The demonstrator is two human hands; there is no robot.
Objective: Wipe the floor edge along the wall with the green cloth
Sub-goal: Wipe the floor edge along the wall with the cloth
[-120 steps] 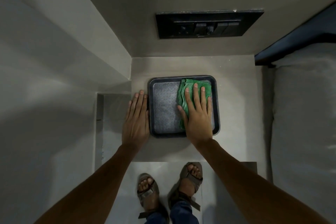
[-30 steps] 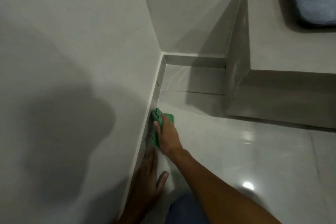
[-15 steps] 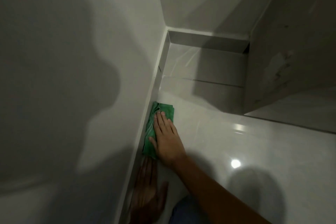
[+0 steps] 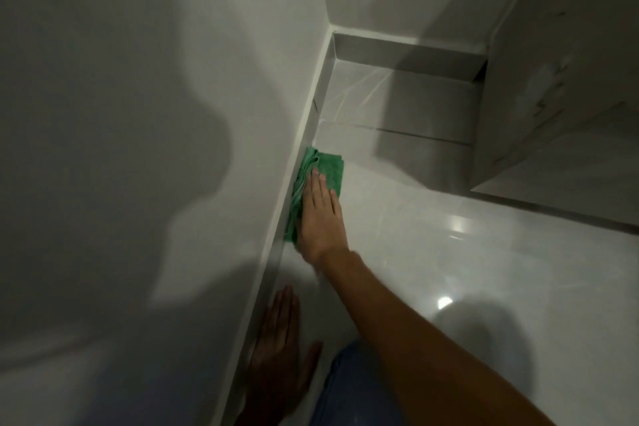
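green cloth (image 4: 326, 168), folded, lying flat on the glossy floor (image 4: 449, 252) with its long left edge touching the skirting (image 4: 276, 252) at the foot of the wall (image 4: 138, 114). right hand (image 4: 320, 218) laid palm down over the near half of the cloth, fingers straight and together, pressing rather than gripping; nothing is clenched in it. the uncovered part of the cloth shows beyond the fingertips at 12 o'clock, and a narrow bunched strip shows at 9 o'clock of the hand, between hand and skirting. the forearm runs back toward 5 o'clock. left hand (image 4: 280, 353) lies in shadow at 6 o'clock of the cloth, well apart from it, open and flat on the floor just beside the skirting, fingers pointing to 12 o'clock, holding nothing. a knee in blue fabric (image 4: 349, 387) sits just right of the left hand. at 1 o'clock the skirting turns a corner and meets a pale cabinet side (image 4: 553, 97). a shadow of the person falls across the wall.
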